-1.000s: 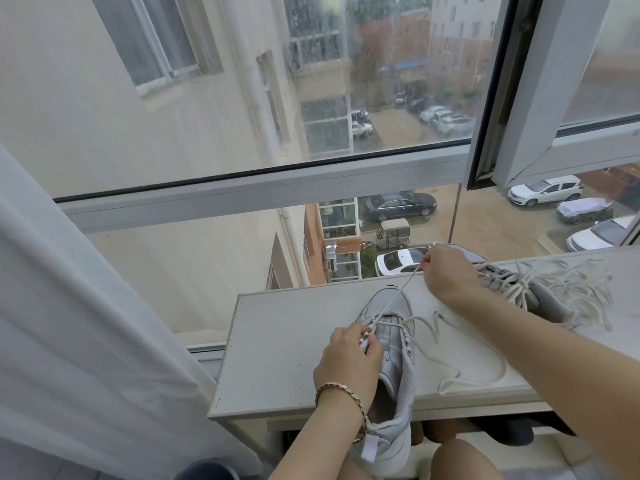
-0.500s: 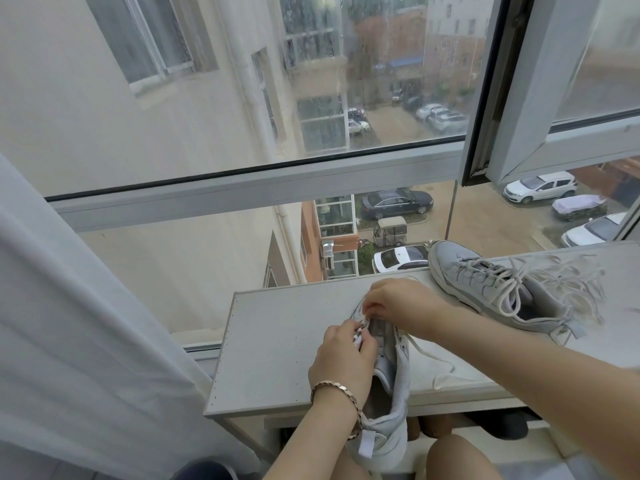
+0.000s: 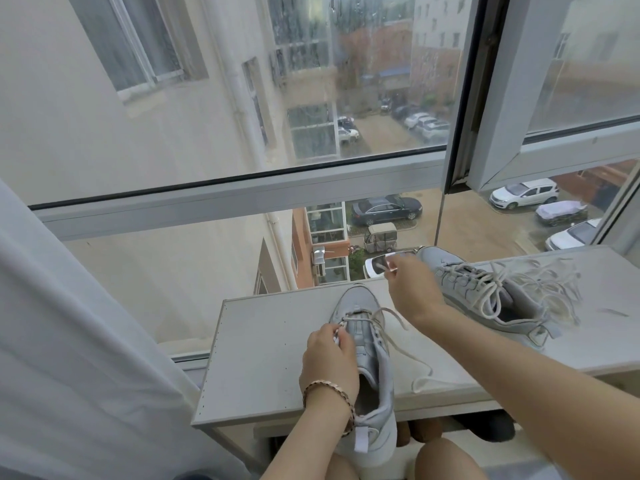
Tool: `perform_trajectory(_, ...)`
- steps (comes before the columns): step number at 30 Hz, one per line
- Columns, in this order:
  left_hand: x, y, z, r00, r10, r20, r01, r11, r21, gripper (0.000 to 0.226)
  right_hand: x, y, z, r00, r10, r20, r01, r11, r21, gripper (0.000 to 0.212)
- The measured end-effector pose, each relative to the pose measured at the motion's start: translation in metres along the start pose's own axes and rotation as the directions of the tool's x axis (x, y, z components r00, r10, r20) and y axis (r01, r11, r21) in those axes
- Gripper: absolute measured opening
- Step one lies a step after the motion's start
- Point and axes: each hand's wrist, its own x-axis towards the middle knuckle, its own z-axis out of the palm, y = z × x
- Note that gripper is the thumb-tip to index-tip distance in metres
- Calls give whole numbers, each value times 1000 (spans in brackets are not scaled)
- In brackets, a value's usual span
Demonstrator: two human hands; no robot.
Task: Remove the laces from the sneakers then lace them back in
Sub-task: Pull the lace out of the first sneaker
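The near sneaker (image 3: 369, 362) lies lengthwise on the table (image 3: 263, 362), toe toward the window (image 3: 242, 195), heel hanging past the near edge over the person's lap. Only its eyelets nearest the toe are threaded.

The left hand (image 3: 329, 362), a bracelet (image 3: 329, 398) on its wrist, rests on the sneaker's left side. Its grip is clenched – fingertips pinch the lace (image 3: 420, 381) right at the eyelets.

The right hand (image 3: 414, 289) is raised above the toe, its grip closed too: thumb and forefinger pinch a blurred lace tip. A slack run of lace trails from the eyelets across the table to the right of the shoe, its end lying free.

The second sneaker (image 3: 485, 299) – fully laced and tied – sits on the table behind the right forearm, toe toward the glass. A white curtain (image 3: 69, 341) hangs on the left.
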Motion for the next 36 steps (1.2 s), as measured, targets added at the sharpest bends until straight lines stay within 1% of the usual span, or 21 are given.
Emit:
perform_trajectory(3,0,3,4,994,105,8,-104,989,-103,34,-30,-3,-18,993,-95,71,99,994,-52,36)
perform_trajectory(7,17,4,-6,952,293,90,-284,953,-102,43,-70,-1,-26,905,-11,426,31,999,-41,48)
perform_trajectory(10,33,15,-14,909,341,238,-382,911,156,36,-81,4,-13,918,-14,396,22,1000,-15,39)
perform_trajectory(13,41,24,-13,897,356,262,-432,830,352,21,-80,2,-6,953,-29,303,35,999,-16,25)
perform_trajectory(16,45,26,-10,952,275,136,-298,936,189,14,-79,2,-1,966,-70,248,81,996,-37,26)
perform_trajectory(19,42,26,-8,977,214,21,-215,975,63,12,-80,-2,0,973,-115,199,118,993,0,34)
perform_trajectory(21,46,22,-11,997,49,-59,-56,990,-130,19,-78,0,0,977,-109,184,105,994,30,37)
perform_trajectory(22,53,17,-14,993,-90,-75,62,948,-313,25,-77,2,0,979,-89,184,84,996,36,36)
perform_trajectory(23,62,12,-17,965,-260,-24,209,825,-526,29,-77,5,-1,981,-59,187,52,998,44,34)
perform_trajectory(24,68,7,-21,914,-392,99,350,644,-681,31,-76,8,-2,982,-27,185,17,998,56,30)
perform_trajectory(25,71,2,-22,873,-445,198,432,518,-739,32,-75,10,-3,983,-2,184,-9,998,60,26)
perform_trajectory(26,72,0,-23,865,-437,246,459,489,-742,34,-74,10,-3,982,10,187,-20,998,52,22)
perform_trajectory(27,73,2,-24,894,-378,239,427,558,-712,35,-73,10,-4,981,7,196,-13,1000,26,18)
perform_trajectory(28,71,4,-26,946,-266,184,320,700,-638,34,-72,9,-5,979,-4,203,6,1000,-7,15)
perform_trajectory(29,68,7,-29,984,-112,136,163,871,-463,28,-71,8,-6,979,-22,203,31,999,-42,13)
perform_trajectory(30,64,11,-32,990,52,133,-22,976,-217,19,-70,8,-7,978,-43,202,60,995,-79,12)
perform_trajectory(31,63,14,-36,972,168,167,-178,983,47,12,-70,8,-7,977,-62,203,88,989,-118,13)
perform_trajectory(32,61,17,-40,949,253,188,-294,925,240,9,-70,8,-7,975,-75,207,109,981,-158,13)
perform_trajectory(33,60,20,-42,940,297,165,-336,890,309,10,-71,7,-7,974,-84,213,125,973,-192,14)
perform_trajectory(34,58,23,-41,946,306,109,-324,904,277,14,-71,6,-7,972,-90,219,138,966,-218,14)
perform_trajectory(36,57,24,-35,984,177,-8,-177,983,-37,26,-73,4,-7,969,-97,226,151,959,-238,14)
